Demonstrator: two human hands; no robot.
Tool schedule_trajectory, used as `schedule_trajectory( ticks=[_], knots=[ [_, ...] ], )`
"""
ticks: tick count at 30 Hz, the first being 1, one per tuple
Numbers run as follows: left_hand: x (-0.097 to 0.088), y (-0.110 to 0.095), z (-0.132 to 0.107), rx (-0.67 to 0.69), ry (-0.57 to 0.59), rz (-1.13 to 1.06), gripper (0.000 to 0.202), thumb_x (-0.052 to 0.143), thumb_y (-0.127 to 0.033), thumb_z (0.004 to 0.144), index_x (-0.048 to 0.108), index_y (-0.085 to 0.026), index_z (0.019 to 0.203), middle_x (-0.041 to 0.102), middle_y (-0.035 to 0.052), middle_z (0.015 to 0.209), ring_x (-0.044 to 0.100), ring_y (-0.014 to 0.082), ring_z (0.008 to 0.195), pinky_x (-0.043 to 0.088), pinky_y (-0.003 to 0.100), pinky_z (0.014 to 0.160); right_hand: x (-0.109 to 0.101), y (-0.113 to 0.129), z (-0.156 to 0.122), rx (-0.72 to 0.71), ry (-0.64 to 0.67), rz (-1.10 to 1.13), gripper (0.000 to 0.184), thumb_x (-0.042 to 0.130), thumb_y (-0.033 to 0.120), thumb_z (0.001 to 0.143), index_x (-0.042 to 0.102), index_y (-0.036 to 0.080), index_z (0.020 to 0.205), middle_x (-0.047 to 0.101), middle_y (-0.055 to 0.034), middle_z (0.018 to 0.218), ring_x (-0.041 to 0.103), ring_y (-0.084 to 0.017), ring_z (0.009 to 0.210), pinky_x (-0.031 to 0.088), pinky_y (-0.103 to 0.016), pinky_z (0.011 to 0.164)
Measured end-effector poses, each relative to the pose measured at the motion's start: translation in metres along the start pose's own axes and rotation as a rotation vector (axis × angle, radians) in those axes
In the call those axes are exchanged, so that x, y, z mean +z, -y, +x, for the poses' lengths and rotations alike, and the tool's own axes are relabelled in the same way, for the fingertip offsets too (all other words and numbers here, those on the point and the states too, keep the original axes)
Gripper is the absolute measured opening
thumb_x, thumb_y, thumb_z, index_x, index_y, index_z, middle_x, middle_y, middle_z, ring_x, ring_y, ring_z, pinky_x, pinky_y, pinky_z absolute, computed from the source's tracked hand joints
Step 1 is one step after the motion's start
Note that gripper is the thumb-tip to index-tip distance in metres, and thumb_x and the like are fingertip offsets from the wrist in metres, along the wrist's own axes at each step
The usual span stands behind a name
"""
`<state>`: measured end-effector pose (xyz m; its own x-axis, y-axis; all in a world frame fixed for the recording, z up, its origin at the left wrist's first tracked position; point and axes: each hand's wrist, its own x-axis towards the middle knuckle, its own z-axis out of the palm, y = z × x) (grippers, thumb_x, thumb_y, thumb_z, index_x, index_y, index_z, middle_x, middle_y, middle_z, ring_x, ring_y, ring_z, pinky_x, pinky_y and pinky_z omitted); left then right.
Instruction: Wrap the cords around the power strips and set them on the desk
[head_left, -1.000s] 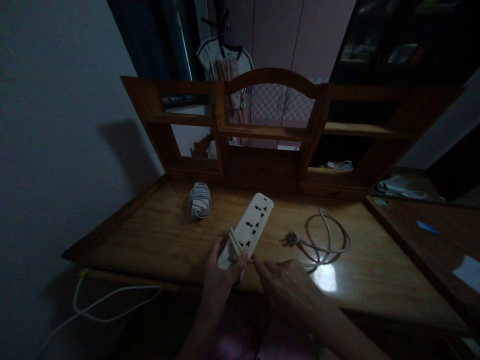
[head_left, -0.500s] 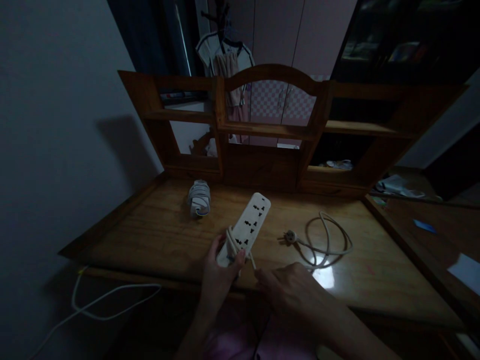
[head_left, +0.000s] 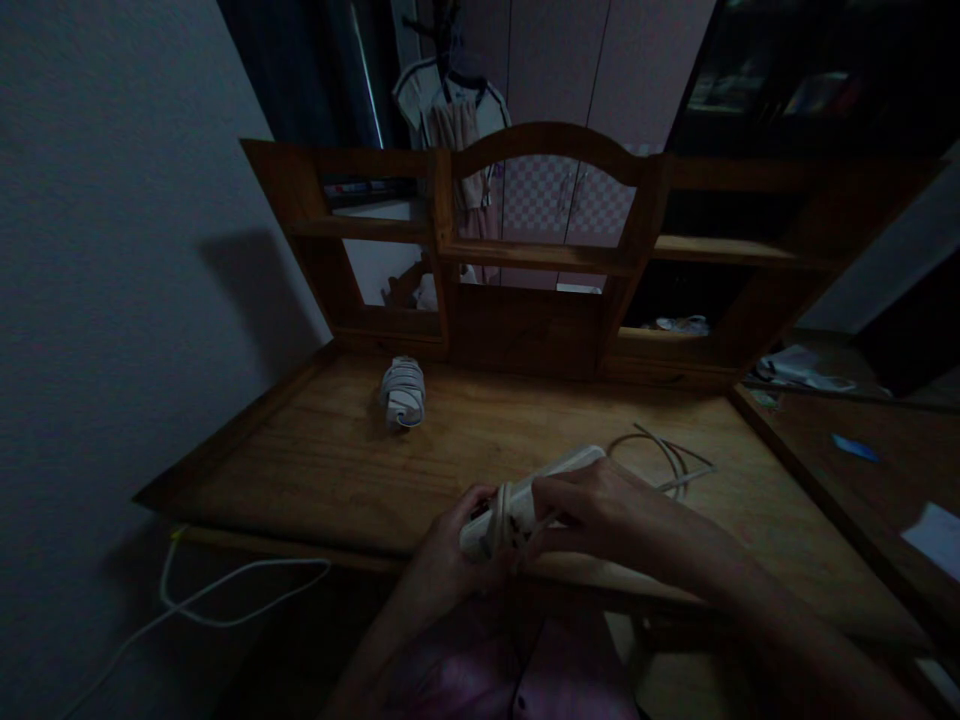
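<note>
With my L grip (head_left: pixel 450 550) clamped on the pwr strip (head_left: pixel 523 508) above the surface's (head_left: pixel 337 455) front edge, R grip's (head_left: pixel 600 512) closure I can't tell; prob. light, stiff, slick plastic w/ springy cord (head_left: pixel 503 512), best held by 2 long sides.

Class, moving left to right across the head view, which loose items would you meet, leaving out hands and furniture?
White cable, cord-wrapped bundle, power strip, loose looped cord, blue card, white paper sheet.
</note>
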<state>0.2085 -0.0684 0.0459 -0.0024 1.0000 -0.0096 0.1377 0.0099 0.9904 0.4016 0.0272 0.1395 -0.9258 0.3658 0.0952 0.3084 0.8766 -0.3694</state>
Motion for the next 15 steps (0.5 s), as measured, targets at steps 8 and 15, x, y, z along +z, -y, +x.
schedule_trajectory(
  ticks=[8,15],
  knots=[
    [0.004,-0.016,-0.010,-0.036,0.090,-0.128,0.059,0.084,-0.025,0.063,0.056,-0.022,0.115,0.066,0.0030,0.110,0.062,0.0228,0.101,0.048,0.026,0.081,-0.006,-0.008,0.027,0.040,-0.017,-0.059,0.043,0.084,0.047,0.069,0.053,0.018,0.076,0.056,0.0056,0.068,0.045,-0.008,0.055,0.017,-0.023,0.050],
    [0.018,0.000,-0.015,-0.020,-0.105,-0.085,0.035,0.072,-0.032,0.077,0.055,-0.021,0.105,0.063,0.0019,0.097,0.060,0.0178,0.089,0.048,0.023,0.074,-0.012,-0.016,0.035,0.025,0.023,0.056,0.036,0.078,0.045,0.077,0.056,0.017,0.074,0.055,0.0057,0.064,0.049,-0.007,0.057,0.024,-0.021,0.051]
  ],
)
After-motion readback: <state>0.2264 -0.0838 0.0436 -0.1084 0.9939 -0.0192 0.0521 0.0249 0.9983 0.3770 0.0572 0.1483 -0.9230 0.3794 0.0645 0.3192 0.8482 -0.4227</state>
